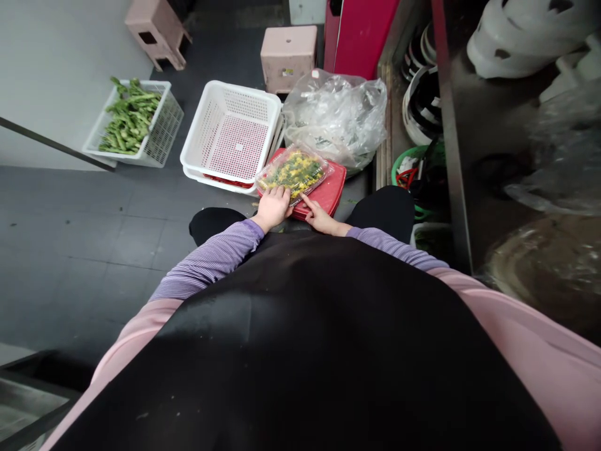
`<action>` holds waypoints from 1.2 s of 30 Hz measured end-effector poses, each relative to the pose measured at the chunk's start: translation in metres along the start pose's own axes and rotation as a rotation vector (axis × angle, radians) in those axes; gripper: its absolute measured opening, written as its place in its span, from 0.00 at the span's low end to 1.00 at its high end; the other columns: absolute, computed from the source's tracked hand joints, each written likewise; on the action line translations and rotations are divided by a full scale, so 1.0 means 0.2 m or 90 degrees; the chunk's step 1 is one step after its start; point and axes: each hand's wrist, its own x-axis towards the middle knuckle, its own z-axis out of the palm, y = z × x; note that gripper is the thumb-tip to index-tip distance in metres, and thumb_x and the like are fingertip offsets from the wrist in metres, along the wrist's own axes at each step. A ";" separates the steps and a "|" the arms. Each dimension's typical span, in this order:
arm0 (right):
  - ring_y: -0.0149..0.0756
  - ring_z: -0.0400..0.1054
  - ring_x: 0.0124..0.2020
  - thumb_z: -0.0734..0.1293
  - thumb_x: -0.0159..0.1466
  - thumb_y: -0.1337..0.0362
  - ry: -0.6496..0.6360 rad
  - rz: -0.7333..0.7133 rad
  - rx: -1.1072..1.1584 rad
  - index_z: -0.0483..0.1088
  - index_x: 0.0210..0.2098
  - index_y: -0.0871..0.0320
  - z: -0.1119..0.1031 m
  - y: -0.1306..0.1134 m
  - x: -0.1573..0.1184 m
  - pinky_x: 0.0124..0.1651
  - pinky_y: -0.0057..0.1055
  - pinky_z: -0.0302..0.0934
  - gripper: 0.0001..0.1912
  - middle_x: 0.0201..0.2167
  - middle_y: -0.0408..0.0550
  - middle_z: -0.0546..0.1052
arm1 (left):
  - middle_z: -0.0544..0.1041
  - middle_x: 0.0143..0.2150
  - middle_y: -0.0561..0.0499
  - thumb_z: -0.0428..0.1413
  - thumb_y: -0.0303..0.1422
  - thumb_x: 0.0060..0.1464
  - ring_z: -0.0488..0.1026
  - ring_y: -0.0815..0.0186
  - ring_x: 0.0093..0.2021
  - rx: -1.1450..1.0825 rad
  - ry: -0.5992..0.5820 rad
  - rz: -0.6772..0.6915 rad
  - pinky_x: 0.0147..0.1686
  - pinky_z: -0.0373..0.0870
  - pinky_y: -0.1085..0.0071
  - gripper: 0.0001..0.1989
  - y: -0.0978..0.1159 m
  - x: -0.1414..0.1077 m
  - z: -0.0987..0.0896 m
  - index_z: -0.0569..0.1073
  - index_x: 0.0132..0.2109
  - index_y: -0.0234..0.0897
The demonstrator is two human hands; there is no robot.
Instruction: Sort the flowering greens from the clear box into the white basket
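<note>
A clear plastic clamshell box (297, 168) holds green stems and leaves with yellow flowers. It rests at a tilt on a red plastic stool (332, 188) between my knees. My left hand (273, 210) is closed over the near left edge of the box, fingers on the lid and thumb at the front side. On the near right corner, the stretched index finger of my right hand (322, 219) touches the box; its other fingers are loosely bent and partly hidden.
Stacked white baskets (197, 147) stand just left of the box. Behind it lies a large clear plastic bag (335, 116). Another white basket (162, 134) holds green stalks (129, 119). Pink stools (288, 53) stand farther back. At right are a metal post (453, 138) and a green basket (399, 166).
</note>
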 end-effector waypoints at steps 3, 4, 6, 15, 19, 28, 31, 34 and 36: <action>0.38 0.63 0.62 0.56 0.63 0.79 0.029 -0.071 -0.233 0.44 0.76 0.62 -0.03 0.03 0.02 0.65 0.35 0.58 0.43 0.66 0.60 0.59 | 0.71 0.62 0.25 0.54 0.36 0.58 0.68 0.41 0.64 -0.017 -0.001 0.009 0.64 0.61 0.49 0.31 -0.01 -0.01 -0.02 0.69 0.64 0.19; 0.40 0.63 0.62 0.56 0.62 0.79 0.025 -0.067 -0.294 0.43 0.77 0.58 -0.04 0.03 0.03 0.64 0.38 0.60 0.45 0.67 0.59 0.58 | 0.70 0.63 0.25 0.53 0.37 0.58 0.67 0.41 0.65 -0.026 0.004 0.009 0.64 0.61 0.49 0.31 -0.01 -0.01 -0.01 0.69 0.64 0.19; 0.44 0.65 0.61 0.57 0.61 0.79 0.011 -0.042 -0.412 0.43 0.77 0.50 -0.05 0.00 0.02 0.62 0.42 0.63 0.47 0.68 0.58 0.56 | 0.70 0.64 0.26 0.53 0.38 0.59 0.66 0.41 0.66 -0.038 0.017 0.007 0.65 0.59 0.48 0.31 -0.02 -0.02 0.00 0.69 0.64 0.21; 0.56 0.70 0.55 0.46 0.72 0.71 -0.009 -0.033 -0.605 0.53 0.73 0.66 -0.02 -0.13 -0.04 0.54 0.49 0.67 0.32 0.64 0.71 0.64 | 0.68 0.65 0.25 0.53 0.38 0.58 0.63 0.39 0.67 -0.017 0.034 -0.041 0.65 0.57 0.45 0.32 0.04 -0.04 0.01 0.67 0.65 0.23; 0.54 0.74 0.51 0.51 0.70 0.72 -0.004 0.019 -0.557 0.51 0.75 0.57 -0.03 -0.10 -0.02 0.53 0.48 0.67 0.33 0.60 0.65 0.71 | 0.63 0.69 0.27 0.53 0.33 0.58 0.58 0.39 0.70 -0.012 0.037 -0.046 0.67 0.52 0.42 0.34 0.08 0.01 0.01 0.62 0.69 0.25; 0.58 0.75 0.51 0.56 0.67 0.72 0.020 0.005 -0.501 0.53 0.74 0.58 -0.05 -0.05 0.06 0.50 0.51 0.69 0.35 0.60 0.63 0.73 | 0.65 0.67 0.25 0.48 0.28 0.61 0.62 0.36 0.67 0.013 -0.020 -0.045 0.60 0.62 0.41 0.31 0.19 0.14 -0.09 0.62 0.70 0.25; 0.57 0.74 0.52 0.56 0.71 0.68 0.023 0.017 -0.512 0.60 0.69 0.60 -0.04 -0.06 0.07 0.51 0.49 0.68 0.28 0.59 0.64 0.74 | 0.69 0.62 0.25 0.54 0.28 0.55 0.67 0.37 0.62 0.024 -0.031 -0.040 0.58 0.66 0.46 0.34 0.17 0.19 -0.20 0.61 0.68 0.21; 0.55 0.74 0.53 0.56 0.74 0.61 0.029 0.014 -0.533 0.64 0.65 0.63 -0.04 -0.08 0.08 0.53 0.46 0.67 0.23 0.58 0.64 0.75 | 0.72 0.59 0.30 0.57 0.29 0.52 0.69 0.42 0.61 -0.010 -0.001 -0.070 0.58 0.67 0.52 0.36 0.08 0.29 -0.36 0.61 0.68 0.24; 0.54 0.74 0.53 0.56 0.75 0.59 0.034 0.023 -0.554 0.65 0.63 0.63 -0.03 -0.09 0.08 0.52 0.44 0.67 0.22 0.54 0.63 0.77 | 0.75 0.56 0.36 0.58 0.31 0.53 0.70 0.46 0.60 -0.020 -0.042 -0.105 0.59 0.67 0.56 0.34 -0.01 0.38 -0.48 0.65 0.66 0.29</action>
